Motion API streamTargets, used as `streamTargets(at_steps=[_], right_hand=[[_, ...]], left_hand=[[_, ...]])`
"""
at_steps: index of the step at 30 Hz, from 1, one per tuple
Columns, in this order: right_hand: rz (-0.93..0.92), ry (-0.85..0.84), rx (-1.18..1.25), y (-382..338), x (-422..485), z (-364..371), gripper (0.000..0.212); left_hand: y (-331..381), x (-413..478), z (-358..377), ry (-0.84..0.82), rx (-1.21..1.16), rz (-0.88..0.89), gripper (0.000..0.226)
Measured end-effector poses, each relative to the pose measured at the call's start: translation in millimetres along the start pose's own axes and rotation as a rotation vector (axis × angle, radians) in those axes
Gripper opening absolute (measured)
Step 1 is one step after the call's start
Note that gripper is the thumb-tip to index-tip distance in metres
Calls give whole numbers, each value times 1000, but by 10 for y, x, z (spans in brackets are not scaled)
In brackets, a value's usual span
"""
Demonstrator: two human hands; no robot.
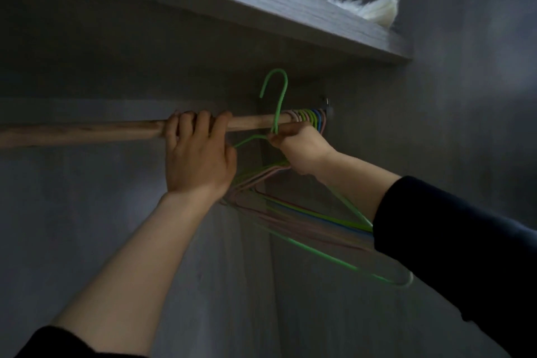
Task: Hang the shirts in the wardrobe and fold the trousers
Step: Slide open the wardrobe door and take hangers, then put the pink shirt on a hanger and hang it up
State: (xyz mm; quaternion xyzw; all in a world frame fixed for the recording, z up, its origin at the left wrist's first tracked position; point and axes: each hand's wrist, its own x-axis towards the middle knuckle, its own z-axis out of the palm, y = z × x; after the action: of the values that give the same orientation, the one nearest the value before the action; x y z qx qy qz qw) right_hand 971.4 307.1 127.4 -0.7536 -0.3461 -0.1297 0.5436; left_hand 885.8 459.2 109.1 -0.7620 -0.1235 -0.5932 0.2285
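I look up into a dark grey wardrobe. A wooden rail point(87, 131) runs from the left to the right wall. My left hand point(197, 157) grips the rail with its fingers curled over the top. My right hand point(299, 148) holds a green hanger point(280, 96) by its neck, just below the rail; the hook stands free above the rail, off it. Several pink, green and blue hangers point(311, 118) hang bunched at the rail's right end, their frames spreading below my right wrist. No shirts or trousers are in view.
A grey shelf point(261, 6) runs above the rail, with a white fluffy thing point(374, 9) lying on it at the right. The wardrobe's back and right walls close in around the rail. The rail's left stretch carries nothing.
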Motion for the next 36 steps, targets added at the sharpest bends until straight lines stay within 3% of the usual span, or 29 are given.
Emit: streamTargets(at_steps=[7,11,18,22,25,28,32,36], right_hand=[[76,-62,125,135,-579,-270,23],[118,-67,130,265,-991,-708,20],[219,-95,8,609,-2057,-1935,32],[334,-110,-33,816,-2963,-2965,24],[457,-31,-65,1063,-3706,-3721,30],[583,50,-109,1318,-4458,-4381,23],[767,220,-178,1670,-5304,-5035,38],[886,355,-182,1944,-5961,-5556,13]], left_hand=[[27,-20,-97,-121,-75,-32,58],[415,-170,-247,-211,-299,-101,57],[1991,-712,-971,-209,-875,-113,54],[2984,-1087,-1598,-235,-1065,-95,50],[3825,-1359,-2065,-285,-1181,-70,50],[4690,-1662,-2508,-465,-1277,9,47],[5790,-2040,-2940,-674,-1357,166,46],[6789,-2316,-3259,-913,-1412,292,45]])
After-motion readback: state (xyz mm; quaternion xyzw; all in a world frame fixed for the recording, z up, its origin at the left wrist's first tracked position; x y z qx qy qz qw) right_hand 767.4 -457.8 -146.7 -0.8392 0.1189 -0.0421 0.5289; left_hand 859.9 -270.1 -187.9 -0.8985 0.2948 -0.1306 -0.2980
